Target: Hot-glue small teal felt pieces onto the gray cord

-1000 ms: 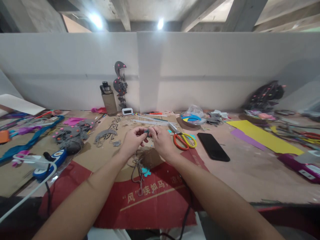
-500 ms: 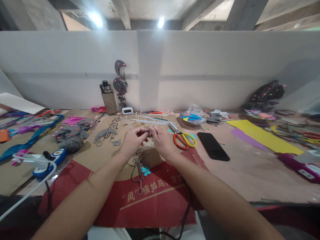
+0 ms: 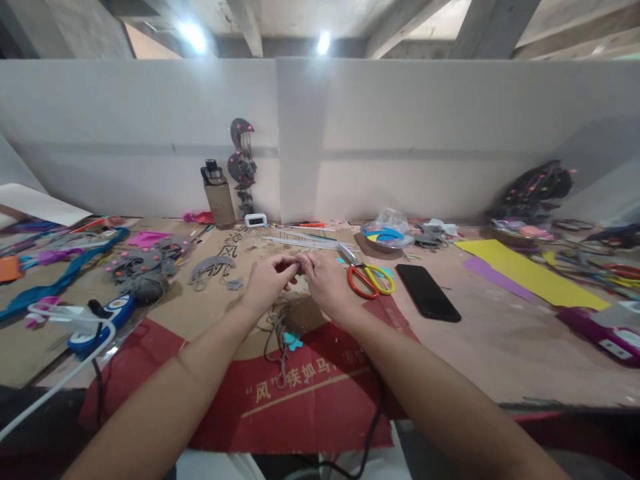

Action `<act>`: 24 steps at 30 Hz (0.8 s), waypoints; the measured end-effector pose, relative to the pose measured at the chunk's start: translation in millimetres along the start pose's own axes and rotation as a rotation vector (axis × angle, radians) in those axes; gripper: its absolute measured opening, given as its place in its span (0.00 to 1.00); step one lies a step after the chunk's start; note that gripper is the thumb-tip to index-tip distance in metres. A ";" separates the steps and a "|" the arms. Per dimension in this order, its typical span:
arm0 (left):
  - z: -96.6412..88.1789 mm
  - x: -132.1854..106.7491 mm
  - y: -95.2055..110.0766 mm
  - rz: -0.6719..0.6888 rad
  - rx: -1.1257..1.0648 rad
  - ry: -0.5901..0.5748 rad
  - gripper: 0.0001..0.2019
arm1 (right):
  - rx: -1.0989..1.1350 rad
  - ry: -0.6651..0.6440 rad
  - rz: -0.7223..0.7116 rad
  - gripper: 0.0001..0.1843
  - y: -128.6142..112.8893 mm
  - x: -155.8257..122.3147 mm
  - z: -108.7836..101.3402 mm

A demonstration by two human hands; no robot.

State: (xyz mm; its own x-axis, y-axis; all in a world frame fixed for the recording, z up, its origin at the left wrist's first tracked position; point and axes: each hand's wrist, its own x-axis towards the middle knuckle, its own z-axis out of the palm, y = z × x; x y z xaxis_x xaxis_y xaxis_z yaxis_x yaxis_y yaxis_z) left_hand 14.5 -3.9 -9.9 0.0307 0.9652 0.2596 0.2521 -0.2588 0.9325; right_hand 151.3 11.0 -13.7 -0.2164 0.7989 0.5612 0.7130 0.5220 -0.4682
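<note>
Pinching a tiny dark bit — left hand and right hand, fingertips clamped on it. Grey yarn lies tangled on the cardboard.

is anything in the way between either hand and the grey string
Nothing visible blocks the left hand or right hand: the grey string lies below them on the cardboard, the cyan scrap beside it, not between.

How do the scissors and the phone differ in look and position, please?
The scissors have red and yellow handles; the phone is black. The scissors have open loops and narrow blades; the phone is a solid rectangle. The scissors lie closer to the right hand than the phone does. Both lie flat, unheld.
</note>
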 end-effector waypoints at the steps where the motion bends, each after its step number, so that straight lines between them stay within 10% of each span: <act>1: 0.0 0.2 -0.4 -0.009 0.000 0.004 0.12 | -0.009 0.001 -0.010 0.22 -0.3 -0.5 0.4; 9: -2.7 5.2 -7.9 -0.046 -0.025 0.101 0.08 | 0.090 -0.033 -0.135 0.21 -6.5 -2.9 1.8; 24: -3.1 8.4 -10.3 -0.062 -0.229 0.119 0.12 | 0.755 0.023 0.183 0.07 -3.8 -0.1 13.1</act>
State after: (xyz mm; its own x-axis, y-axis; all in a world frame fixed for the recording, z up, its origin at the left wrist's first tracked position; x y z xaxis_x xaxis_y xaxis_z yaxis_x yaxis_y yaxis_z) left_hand 9.2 6.8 -16.6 -0.0954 0.9719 0.2150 0.0239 -0.2137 0.9766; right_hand 139.8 12.8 -20.9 -0.1190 0.8896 0.4409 0.0865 0.4516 -0.8880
